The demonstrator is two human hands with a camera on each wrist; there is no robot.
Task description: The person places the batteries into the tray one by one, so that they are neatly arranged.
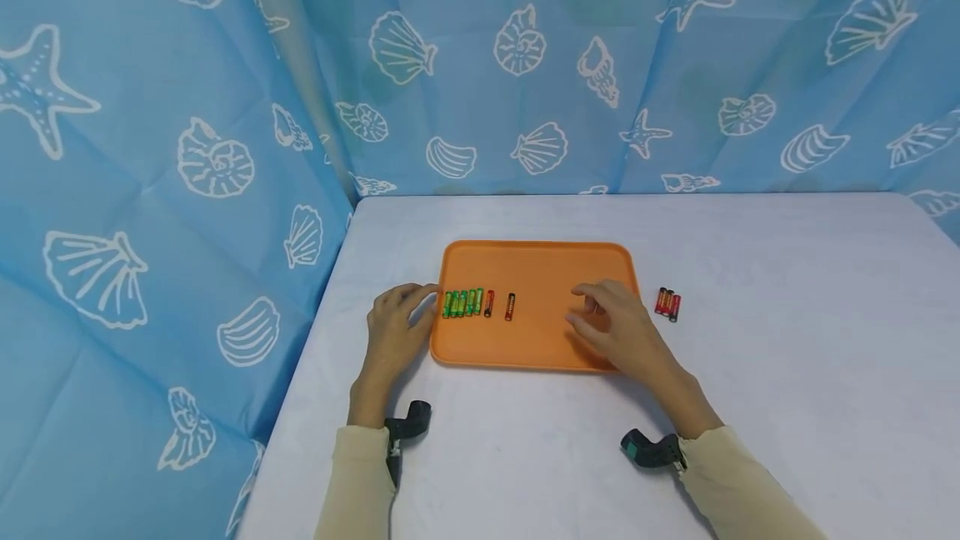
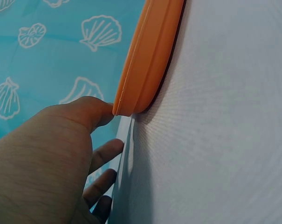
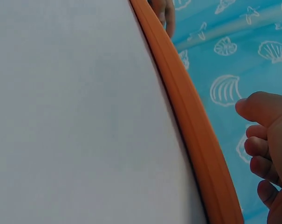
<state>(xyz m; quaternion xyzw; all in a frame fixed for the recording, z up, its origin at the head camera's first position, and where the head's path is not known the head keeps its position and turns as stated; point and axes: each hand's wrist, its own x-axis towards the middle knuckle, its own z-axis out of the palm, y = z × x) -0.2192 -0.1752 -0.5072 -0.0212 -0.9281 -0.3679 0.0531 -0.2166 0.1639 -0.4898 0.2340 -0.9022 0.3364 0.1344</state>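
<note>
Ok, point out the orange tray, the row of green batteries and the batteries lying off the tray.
orange tray (image 1: 551,269), head view, bare floor near its far rim.
green batteries (image 1: 462,303), head view, middle of the row.
batteries off the tray (image 1: 667,303), head view, middle of the small group on the table.

Both forearms reach forward, left hand (image 1: 393,327) and right hand (image 1: 618,327) loosely curled.
</note>
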